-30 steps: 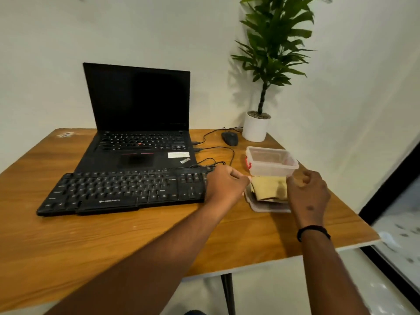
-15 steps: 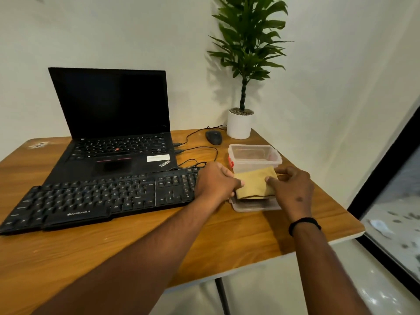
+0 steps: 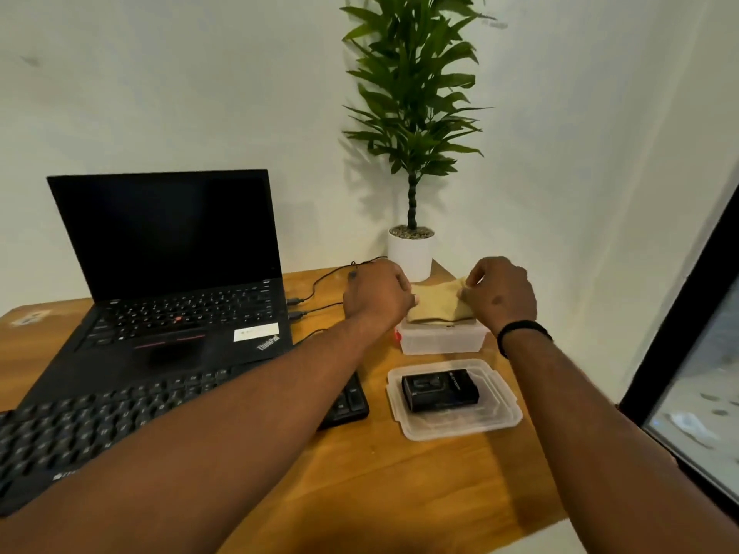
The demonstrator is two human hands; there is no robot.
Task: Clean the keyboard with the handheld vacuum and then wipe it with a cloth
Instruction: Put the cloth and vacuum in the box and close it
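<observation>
A folded tan cloth (image 3: 436, 301) is held between both hands just above a clear plastic container (image 3: 442, 341). My left hand (image 3: 378, 294) pinches its left end and my right hand (image 3: 500, 294) pinches its right end. In front of the container a clear lid (image 3: 504, 413) lies flat on the table with a small black boxy device (image 3: 440, 390) on it, possibly the handheld vacuum. The black external keyboard (image 3: 80, 427) stretches across the front left, partly hidden under my left forearm.
An open black laptop (image 3: 172, 281) stands behind the keyboard, with cables (image 3: 320, 287) running from its right side. A potted plant in a white pot (image 3: 411, 253) sits at the table's back right corner. The wooden table (image 3: 400, 485) ends close on the right.
Both hands have lifted the cloth off the lid and moved it back over the container. The black device under it is now uncovered. The camera has tilted upward.
</observation>
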